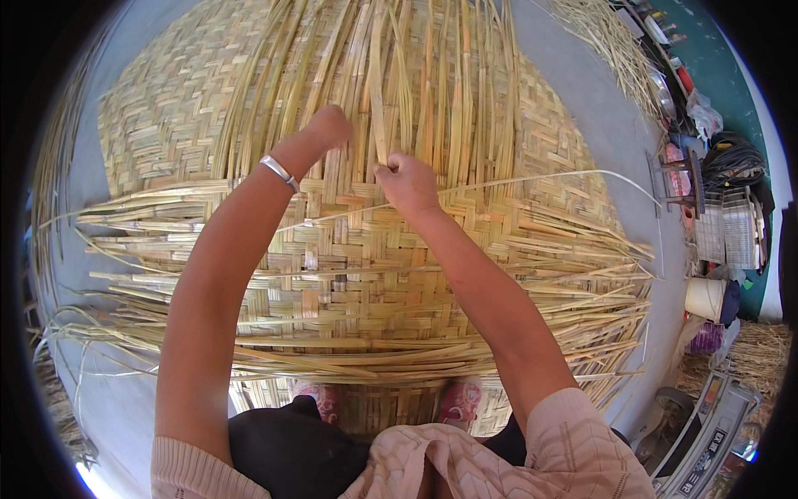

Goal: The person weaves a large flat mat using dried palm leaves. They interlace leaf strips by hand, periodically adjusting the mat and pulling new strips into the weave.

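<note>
A broad herringbone mat woven of flat, yellow-green reed strips lies beneath both arms. My right hand is closed in a pinch on the near end of one reed strip, which runs away from me toward the top. To its left is my left hand, blurred and low over the lengthwise strips; its fingers are mostly hidden. Loose crosswise strips lie bundled over the near part. A single thin pale strip crosses under my right wrist and curves off the mat's right side.
My shoes stand at the mat's near part. On the right are a small wooden stool, a coil of black cable, a white bucket and a grey metal-framed machine. More loose reeds lie at upper right.
</note>
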Demonstrator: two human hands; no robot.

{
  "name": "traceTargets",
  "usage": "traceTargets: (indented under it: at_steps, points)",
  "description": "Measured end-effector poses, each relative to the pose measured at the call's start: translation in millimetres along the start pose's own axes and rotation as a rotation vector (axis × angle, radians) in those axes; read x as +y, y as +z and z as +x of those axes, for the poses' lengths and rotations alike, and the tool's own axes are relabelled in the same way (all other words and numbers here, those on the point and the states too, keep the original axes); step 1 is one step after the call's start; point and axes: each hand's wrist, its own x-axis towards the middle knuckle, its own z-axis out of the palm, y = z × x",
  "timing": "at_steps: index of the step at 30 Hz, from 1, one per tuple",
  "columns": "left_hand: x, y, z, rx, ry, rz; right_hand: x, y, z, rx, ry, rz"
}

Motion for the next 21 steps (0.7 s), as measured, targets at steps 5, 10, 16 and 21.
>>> traceTargets:
  at_steps: [5,10,16,21]
  points:
    - [1.6,3.7,15.4,0.017,-0.317,-0.253,1.7,-7.7,-1.9,-0.037,0.016,0.095]
    - [30.4,-1.8,8.1,0.281,-0.275,0.171,3.5,-9.6,-5.8,-0.046,0.098,0.22]
    - [36.0,-25.6,-12.7,0.301,-0.369,-0.747,10.8,-5.9,-2.5,-0.052,0.067,0.277]
    - [55.3,-21.3,-25.6,0.132,-0.461,-0.46,11.1,0.3,4.4,-0.059,0.101,0.258]
